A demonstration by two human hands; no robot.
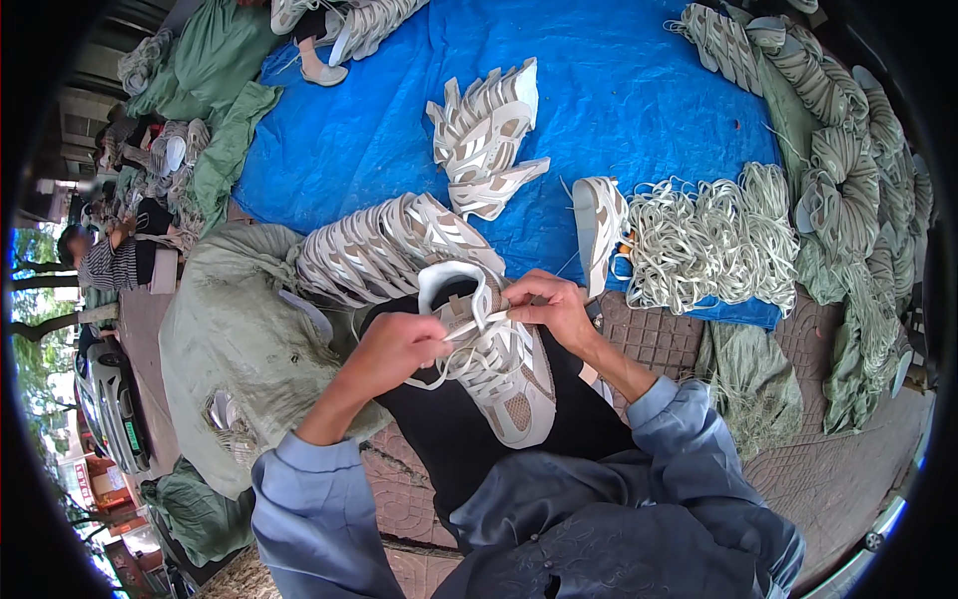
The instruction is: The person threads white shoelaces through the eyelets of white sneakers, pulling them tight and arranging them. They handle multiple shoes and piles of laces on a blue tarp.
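**Both hands on the lace of a pale sneaker**

A beige and white sneaker (496,364) lies on the person's lap over black cloth, toe toward the body and opening toward the blue tarp (619,90). A white lace (477,324) runs across its upper eyelets. The left hand (391,349) has its grip closed on one end of the lace at the sneaker's left side, a loop hanging below it. The right hand (549,304) pinches the other end with fingertips together, just above the tongue.

Just beyond the sneaker a row of matching sneakers (384,245) leans on a grey-green sack (239,339). Further out on the tarp stands a smaller cluster of sneakers (486,135), a single sneaker (599,225) and, beside it, a heap of loose white laces (714,240). Bundled shoes (848,170) line the right edge. Another person (115,255) sits at far left.
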